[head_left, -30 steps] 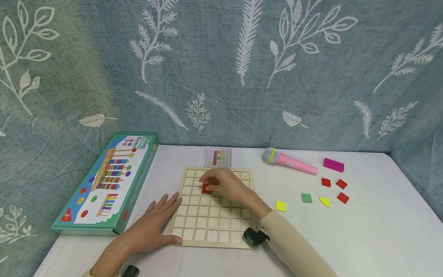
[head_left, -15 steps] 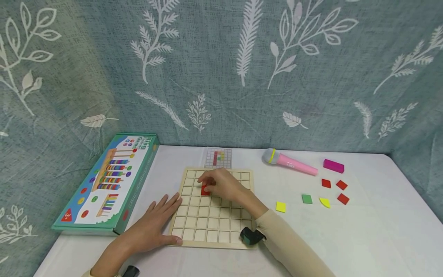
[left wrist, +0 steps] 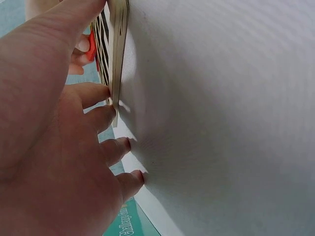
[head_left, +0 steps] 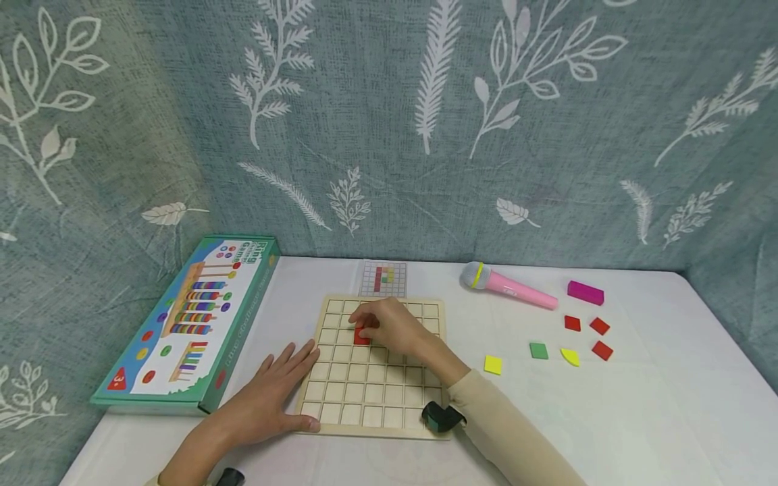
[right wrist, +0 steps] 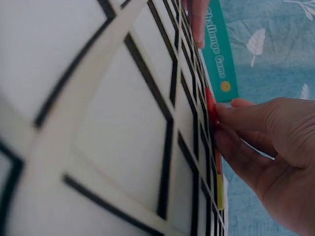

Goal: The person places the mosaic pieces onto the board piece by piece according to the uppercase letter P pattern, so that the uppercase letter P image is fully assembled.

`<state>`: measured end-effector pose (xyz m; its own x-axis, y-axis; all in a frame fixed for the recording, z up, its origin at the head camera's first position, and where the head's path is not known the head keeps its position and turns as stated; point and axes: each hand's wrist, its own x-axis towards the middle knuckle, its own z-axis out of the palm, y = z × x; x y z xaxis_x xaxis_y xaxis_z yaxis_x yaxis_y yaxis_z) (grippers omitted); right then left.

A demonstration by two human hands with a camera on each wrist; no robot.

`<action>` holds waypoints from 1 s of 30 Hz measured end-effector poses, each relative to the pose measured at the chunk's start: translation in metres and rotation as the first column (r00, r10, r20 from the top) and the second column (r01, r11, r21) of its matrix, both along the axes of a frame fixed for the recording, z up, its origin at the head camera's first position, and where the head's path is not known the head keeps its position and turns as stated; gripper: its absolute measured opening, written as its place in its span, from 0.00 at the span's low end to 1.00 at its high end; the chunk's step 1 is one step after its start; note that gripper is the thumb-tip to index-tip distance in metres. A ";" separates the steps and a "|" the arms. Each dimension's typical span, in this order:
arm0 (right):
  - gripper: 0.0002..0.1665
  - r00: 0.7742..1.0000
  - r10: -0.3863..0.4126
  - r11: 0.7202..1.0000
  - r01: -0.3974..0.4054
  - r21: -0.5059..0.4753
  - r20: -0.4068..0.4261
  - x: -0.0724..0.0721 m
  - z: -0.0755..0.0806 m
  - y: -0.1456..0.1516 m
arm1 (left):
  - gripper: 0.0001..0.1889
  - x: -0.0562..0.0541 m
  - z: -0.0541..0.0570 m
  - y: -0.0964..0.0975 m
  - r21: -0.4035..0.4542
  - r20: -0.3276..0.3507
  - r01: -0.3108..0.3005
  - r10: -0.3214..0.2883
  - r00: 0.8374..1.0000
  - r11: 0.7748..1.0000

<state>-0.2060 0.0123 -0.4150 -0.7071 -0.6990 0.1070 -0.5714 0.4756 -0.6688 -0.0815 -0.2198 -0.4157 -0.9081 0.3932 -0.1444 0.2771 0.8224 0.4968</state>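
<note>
My right hand (head_left: 395,327) pinches a red square tile (head_left: 362,335) between thumb and fingers, over a cell in the upper left of the wooden grid board (head_left: 354,391). In the left wrist view the pinched tile (left wrist: 91,46) stands tilted at the board's surface. A yellow piece (right wrist: 220,191) lies on the board beyond the fingers in the right wrist view; the hand hides it from the head view. My left hand (head_left: 276,385) lies with fingers spread along the board's left edge, thumb at the lower left corner and some fingertips against the side.
Behind the board lies a pattern card (head_left: 383,279). At right are a yellow square (head_left: 493,365), a green square (head_left: 538,351), a yellow quarter-circle (head_left: 570,357), several red squares (head_left: 602,350), a purple block (head_left: 586,292) and a pink toy microphone (head_left: 521,290). A game box (head_left: 188,324) lies left.
My right hand has shifted very slightly left and more of the red tile shows below its fingers. The left hand keeps its place.
</note>
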 end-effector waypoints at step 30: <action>0.13 0.993 -0.120 0.989 0.118 -0.086 -0.020 -0.005 0.021 0.082 | 0.59 -0.001 -0.001 0.000 0.010 -0.002 -0.001 0.001 1.000 1.000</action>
